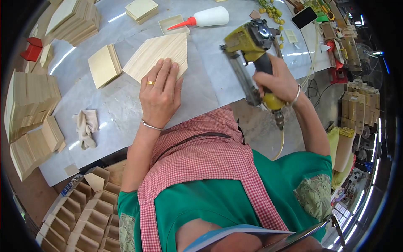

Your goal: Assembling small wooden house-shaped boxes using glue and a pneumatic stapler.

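Observation:
My left hand (160, 93) lies with its fingers stretched flat on a pale five-sided wooden panel (157, 52), whose pointed end faces away from me. The thumb rests near the panel's right edge. In my right hand (280, 80) is a yellow and black pneumatic nail gun (247, 40), gripped by its handle and held above the table's front right edge. A thin air hose runs from its base. Beyond the panel are a white glue bottle (213, 17) with a red nozzle and a shallow wooden tray (168, 24). A stack of square wooden boards (104, 66) sits to the panel's left.
Stacks of wooden pieces (35, 101) line the table's left side, near a crumpled white glove (87, 128). More boards (142, 10) are at the back. A dark-screened phone (304, 17) lies at the far right. Wooden box-like pieces (79, 218) fill the space below left.

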Available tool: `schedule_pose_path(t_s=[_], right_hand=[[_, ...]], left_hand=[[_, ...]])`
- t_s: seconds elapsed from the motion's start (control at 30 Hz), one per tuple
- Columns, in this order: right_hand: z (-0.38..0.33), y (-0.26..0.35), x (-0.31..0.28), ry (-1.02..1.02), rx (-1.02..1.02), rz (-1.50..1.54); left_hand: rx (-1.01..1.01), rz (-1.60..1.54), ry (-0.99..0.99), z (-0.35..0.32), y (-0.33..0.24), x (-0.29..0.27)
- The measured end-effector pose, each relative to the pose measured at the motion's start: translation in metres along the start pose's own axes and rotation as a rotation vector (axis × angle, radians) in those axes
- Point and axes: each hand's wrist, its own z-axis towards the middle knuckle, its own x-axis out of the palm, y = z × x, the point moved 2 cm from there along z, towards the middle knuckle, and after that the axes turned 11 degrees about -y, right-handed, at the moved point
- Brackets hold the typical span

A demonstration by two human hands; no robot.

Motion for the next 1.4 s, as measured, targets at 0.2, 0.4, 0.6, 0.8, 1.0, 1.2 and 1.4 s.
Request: schedule_pose_path(t_s=[0.2, 0.4, 0.6, 0.8, 1.0, 1.2, 1.4], right_hand=[[-0.023, 0.05, 0.026, 0.245, 0.035, -0.011], [-0.023, 0.058, 0.034, 0.281, 0.011, -0.045], [-0.022, 0.06, 0.037, 0.297, -0.002, -0.089], [-0.021, 0.061, 0.036, 0.285, 0.035, -0.097], [-0.022, 0.066, 0.038, 0.3, 0.025, -0.165], [-0.033, 0.074, 0.047, 0.304, 0.04, -0.139], [-0.033, 0.08, 0.057, 0.377, 0.03, -0.253]], left_hand=[[-0.026, -0.048, -0.011, 0.001, -0.001, 0.002], [-0.047, -0.082, -0.022, 0.002, -0.003, 0.001], [-0.049, -0.102, -0.027, 0.0, -0.001, 0.001], [-0.096, -0.207, 0.043, 0.008, 0.001, -0.012], [-0.342, -0.516, 0.113, 0.012, 0.019, -0.022], [-0.498, -0.665, 0.125, 0.01, 0.029, -0.021], [-0.549, -0.729, 0.105, 0.011, 0.029, -0.022]])
